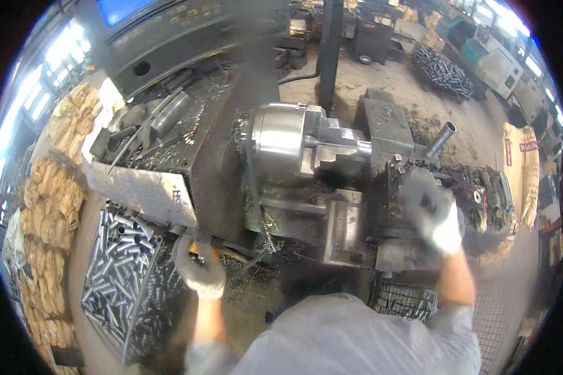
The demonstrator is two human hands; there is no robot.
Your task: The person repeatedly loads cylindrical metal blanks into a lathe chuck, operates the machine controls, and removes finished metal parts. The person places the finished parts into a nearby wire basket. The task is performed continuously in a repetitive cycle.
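Note:
A lathe with a shiny steel chuck (278,129) stands before me, its jaws pointing right toward the dark tool block (386,125). My left hand (201,269), in a grey-palmed white glove, is low beside the headstock (213,162), above the bin edge. Its fingers and thumb look spread apart, with nothing visible between them. On the right, my right hand (436,215), gloved the same way, is over the tool carriage (394,187). Motion smears its fingers, so whether it grips a handle there cannot be told. A metal tube (441,139) sticks up behind it.
A bin of cut metal tubes (122,262) stands at the lower left, beside stacked brown sacks (50,206). Rods and tools (147,125) lie on the headstock. Loose tools and shavings (481,194) clutter the right. A heap of metal parts (443,70) is farther back.

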